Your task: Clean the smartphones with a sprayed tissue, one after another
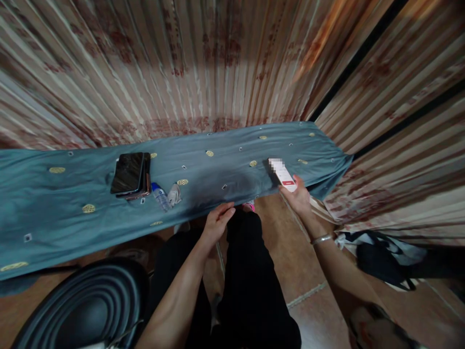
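My right hand (298,196) is wrapped round the lower end of a smartphone (286,177), whose lit white screen has a red button near the bottom. The phone is held over the right part of a table covered by a blue-green patterned cloth (196,167). My left hand (217,222) holds nothing; its fingers are loosely stretched out by the front edge of the cloth, above my knees. To the left of it lie a small clear bottle with a blue cap (160,196) and a crumpled whitish cloth (174,195).
A stack of dark, glossy flat devices (129,173) lies on the table's left part. Pleated curtains (203,63) hang behind and at the right. A round black ribbed object (87,310) stands at the lower left. Dark and white fabric (385,257) lies on the tiled floor at the right.
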{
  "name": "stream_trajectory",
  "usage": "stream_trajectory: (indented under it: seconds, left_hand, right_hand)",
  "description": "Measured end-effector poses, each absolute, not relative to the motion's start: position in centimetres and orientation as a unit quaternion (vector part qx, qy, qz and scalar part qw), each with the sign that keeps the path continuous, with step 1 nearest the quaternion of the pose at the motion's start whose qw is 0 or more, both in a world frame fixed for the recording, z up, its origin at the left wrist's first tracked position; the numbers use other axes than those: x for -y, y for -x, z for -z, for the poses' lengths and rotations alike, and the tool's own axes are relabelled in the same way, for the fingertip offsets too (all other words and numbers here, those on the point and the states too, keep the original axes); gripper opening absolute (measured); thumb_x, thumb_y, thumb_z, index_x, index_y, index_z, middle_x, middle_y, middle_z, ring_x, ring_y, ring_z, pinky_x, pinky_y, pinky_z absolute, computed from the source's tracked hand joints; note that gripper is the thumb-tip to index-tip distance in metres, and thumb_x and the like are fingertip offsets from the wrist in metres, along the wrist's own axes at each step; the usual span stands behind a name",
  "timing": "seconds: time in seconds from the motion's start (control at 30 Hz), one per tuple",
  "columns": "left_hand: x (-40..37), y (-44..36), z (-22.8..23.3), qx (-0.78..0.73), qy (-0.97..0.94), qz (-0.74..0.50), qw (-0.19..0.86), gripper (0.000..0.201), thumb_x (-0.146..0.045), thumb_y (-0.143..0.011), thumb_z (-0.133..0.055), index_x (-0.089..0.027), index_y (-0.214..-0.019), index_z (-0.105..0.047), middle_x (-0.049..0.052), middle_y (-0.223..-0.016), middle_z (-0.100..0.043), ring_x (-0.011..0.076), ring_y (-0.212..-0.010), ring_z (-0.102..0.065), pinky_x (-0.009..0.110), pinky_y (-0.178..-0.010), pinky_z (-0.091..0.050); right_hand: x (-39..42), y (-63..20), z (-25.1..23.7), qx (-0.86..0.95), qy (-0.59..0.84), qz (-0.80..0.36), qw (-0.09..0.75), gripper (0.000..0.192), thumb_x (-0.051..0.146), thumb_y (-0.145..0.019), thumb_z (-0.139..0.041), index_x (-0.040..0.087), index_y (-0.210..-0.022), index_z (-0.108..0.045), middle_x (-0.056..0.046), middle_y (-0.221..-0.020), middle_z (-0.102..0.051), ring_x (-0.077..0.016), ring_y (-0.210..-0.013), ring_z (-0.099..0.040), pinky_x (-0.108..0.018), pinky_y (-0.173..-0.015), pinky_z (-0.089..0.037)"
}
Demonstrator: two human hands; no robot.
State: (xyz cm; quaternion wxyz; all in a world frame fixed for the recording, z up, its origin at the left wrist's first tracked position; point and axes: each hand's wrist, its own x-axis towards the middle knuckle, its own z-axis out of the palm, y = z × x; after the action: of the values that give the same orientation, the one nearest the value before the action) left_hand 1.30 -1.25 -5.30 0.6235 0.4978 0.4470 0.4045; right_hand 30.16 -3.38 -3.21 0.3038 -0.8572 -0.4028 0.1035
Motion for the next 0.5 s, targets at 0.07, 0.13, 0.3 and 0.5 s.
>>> stream_trajectory:
  seconds: [0.07, 0.13, 0.3, 0.5]
  left_hand:
    - [1.2, -1.1, 5.4, -0.447, -0.511, -0.403, 0.613, 0.037, -0.049, -0.065, -0.080, -0.021, -0.090, -0.079, 0.008, -0.103, -0.078, 0.0261, -0.103, -0.070, 0.044, -0.104, -0.047]
    - [1.2, -0.9, 5.3, -0.448, -0.517, -0.400, 0.610, 0.036, -0.047, -0.067, -0.078, -0.022, -0.091, -0.079, 0.008, -0.106, -0.077, 0.0251, -0.102, -0.070, 0.042, -0.101, -0.050]
    - [1.2, -0.3, 5.1, -0.462, -0.544, -0.381, 0.588, 0.037, -0.048, -0.071, -0.075, -0.021, -0.097, -0.079, 0.010, -0.112, -0.076, 0.0256, -0.108, -0.069, 0.042, -0.102, -0.049]
    - [1.2, 1.2, 5.1, -0.489, -0.558, -0.336, 0.581, 0.044, -0.049, -0.075, -0.072, -0.020, -0.107, -0.077, 0.013, -0.118, -0.074, 0.0290, -0.115, -0.065, 0.047, -0.108, -0.044]
  right_hand:
    - [1.5, -32.9, 3.1, 0.391, 0.876, -0.089, 0.269, 0.082, 0.046, -0.080, -0.065, 0.007, -0.147, -0.040, -0.023, -0.128, -0.064, -0.0334, -0.117, -0.063, -0.045, -0.102, -0.046]
    - [-0.3, -35.4, 3.0, 0.380, 0.888, -0.081, 0.246, 0.083, 0.045, -0.081, -0.065, 0.003, -0.147, -0.037, -0.026, -0.130, -0.062, -0.0344, -0.120, -0.061, -0.046, -0.103, -0.045]
    - [-3.8, -40.9, 3.3, 0.394, 0.895, -0.047, 0.204, 0.084, 0.039, -0.083, -0.067, -0.002, -0.147, -0.032, -0.031, -0.133, -0.058, -0.0357, -0.124, -0.058, -0.044, -0.104, -0.043]
    - [-6.2, -45.2, 4.2, 0.369, 0.916, -0.030, 0.153, 0.085, 0.043, -0.082, -0.069, -0.003, -0.143, -0.034, -0.033, -0.131, -0.058, -0.0379, -0.122, -0.058, -0.043, -0.101, -0.044]
